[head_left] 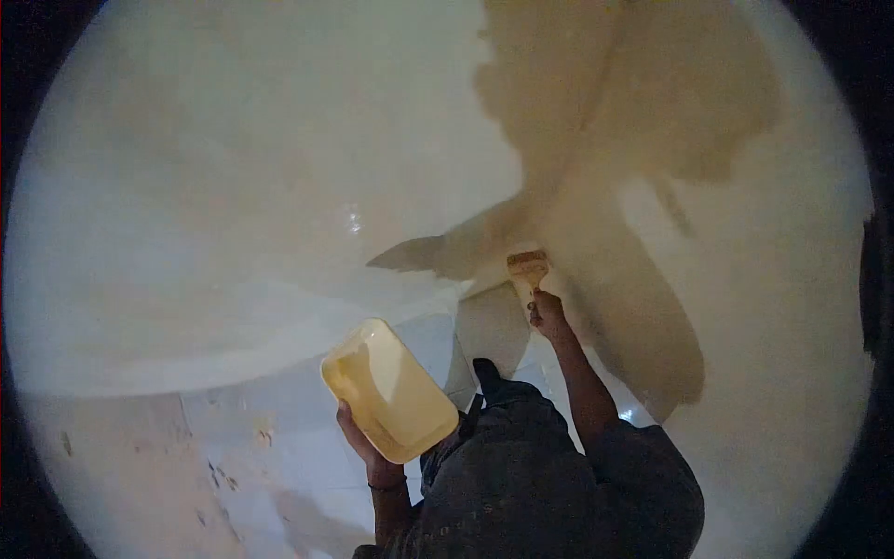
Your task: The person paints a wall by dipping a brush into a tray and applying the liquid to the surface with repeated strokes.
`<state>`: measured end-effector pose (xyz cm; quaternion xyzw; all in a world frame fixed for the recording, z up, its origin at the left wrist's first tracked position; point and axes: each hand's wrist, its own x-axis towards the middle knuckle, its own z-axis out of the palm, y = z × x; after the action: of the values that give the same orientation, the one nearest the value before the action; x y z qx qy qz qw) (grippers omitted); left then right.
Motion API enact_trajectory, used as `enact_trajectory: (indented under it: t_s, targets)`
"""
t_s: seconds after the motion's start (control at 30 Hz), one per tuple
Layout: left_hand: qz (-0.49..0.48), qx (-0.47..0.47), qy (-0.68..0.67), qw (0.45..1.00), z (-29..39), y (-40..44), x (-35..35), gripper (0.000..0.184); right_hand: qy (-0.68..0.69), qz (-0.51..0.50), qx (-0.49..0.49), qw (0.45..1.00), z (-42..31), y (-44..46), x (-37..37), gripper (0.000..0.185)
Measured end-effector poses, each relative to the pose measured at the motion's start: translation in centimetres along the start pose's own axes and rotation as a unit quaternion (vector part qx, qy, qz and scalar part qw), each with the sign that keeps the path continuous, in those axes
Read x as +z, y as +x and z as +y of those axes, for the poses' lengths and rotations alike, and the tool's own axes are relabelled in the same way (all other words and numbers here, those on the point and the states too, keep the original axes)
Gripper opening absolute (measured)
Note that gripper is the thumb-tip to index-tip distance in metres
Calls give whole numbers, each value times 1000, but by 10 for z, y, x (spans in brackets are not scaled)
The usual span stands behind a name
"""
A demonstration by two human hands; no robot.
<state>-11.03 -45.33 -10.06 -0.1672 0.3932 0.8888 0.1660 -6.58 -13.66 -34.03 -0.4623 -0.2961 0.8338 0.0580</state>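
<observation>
My right hand (547, 311) grips the handle of a flat paintbrush (528, 265), its wide bristle end pointing up at the wall. Whether the bristles touch the surface I cannot tell. Lower and to the left, my left hand (356, 433) holds a pale yellow rectangular tub (416, 410) by its side. The tub is tilted, its open side facing me, with a darker yellow patch along its left inner wall. My left fingers are partly hidden behind it.
The light wall (233, 186) curves across the view, with a large brown area (633, 93) at the upper right that may be partly shadow. Below lies a tiled floor (298, 438) with dark flecks and brownish stains at the left.
</observation>
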Motion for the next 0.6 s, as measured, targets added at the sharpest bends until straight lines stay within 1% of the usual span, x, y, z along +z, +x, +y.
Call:
enact_trajectory:
  t_s: [0.03, 0.1, 0.13, 0.27, 0.33, 0.37, 0.43, 0.47, 0.5, 0.53, 0.57, 0.6]
  targets:
    - [12, 10, -4, 1000, -1, 0, 0, 47, -29, 54, 8, 998, 8, 9, 4, 19]
    - [35, 25, 20, 999, -5, 1, 0, 56, -52, 39, 28, 997, 21, 26, 8, 19]
    - [49, 35, 15, 998, -5, -3, 4, 56, -63, 37, 41, 996, 21, 26, 12, 20]
    - [66, 48, -25, 996, -8, 2, -5, 56, -119, -37, 76, 989, 31, 49, 43, 22]
    - [75, 72, -38, 994, -11, -11, -7, 56, -257, -66, 47, 963, 23, 30, 68, 23]
    - [85, 88, -37, 992, -16, -9, -19, 57, -275, -83, 51, 956, 28, 25, 80, 23]
    - [113, 125, -50, 984, -20, -13, -23, 57, -277, -174, 37, 944, 33, 9, 100, 26]
    - [108, 134, -62, 983, -17, -12, -29, 57, -299, -195, 42, 933, 36, -7, 122, 26]
    - [104, 144, -73, 981, -15, -14, -30, 57, -312, -235, 36, 920, 29, -34, 143, 29]
    - [122, 169, -90, 974, -13, -16, -30, 57, -324, -276, 33, 904, 22, -59, 162, 32]
    - [134, 174, -103, 970, -23, -16, -2, 54, -342, -297, 49, 890, -10, -72, 172, 32]
    - [145, 178, -119, 966, -22, -18, 13, 51, -347, -357, 37, 866, -33, -88, 192, 36]
